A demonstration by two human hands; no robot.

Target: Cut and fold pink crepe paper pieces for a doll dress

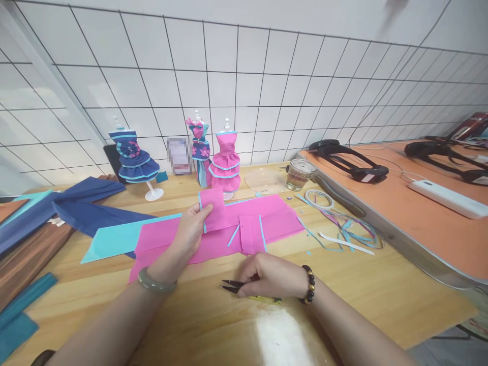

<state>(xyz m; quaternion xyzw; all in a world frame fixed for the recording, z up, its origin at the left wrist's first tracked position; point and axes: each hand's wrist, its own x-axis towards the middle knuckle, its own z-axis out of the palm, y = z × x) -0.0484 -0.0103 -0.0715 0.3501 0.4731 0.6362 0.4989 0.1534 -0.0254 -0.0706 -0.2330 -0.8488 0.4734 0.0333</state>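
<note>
My left hand (192, 226) pinches a pink fabric strip (213, 206) with light blue edging, thumb on top, and holds it up above the larger pink fabric (282, 218). My right hand (263, 277) is closed around small scissors (232, 286), their dark blades slightly apart and pointing left. The fingers hide most of their handle. A yellow piece (267, 300) shows beneath this hand; whether it belongs to the scissors I cannot tell. Just beyond the right hand lies a second pink strip (251, 235) with a blue edge. A thin blue trimming (233, 236) lies beside it.
Dress forms in a navy dress (137, 157), a multicoloured dress (200, 147) and a pink dress (225, 162) stand by the tiled wall. A glass cup (300, 174) and tangled ribbons (353, 231) are right. Blue fabric (91, 203) lies left. An orange surface (430, 223) adjoins.
</note>
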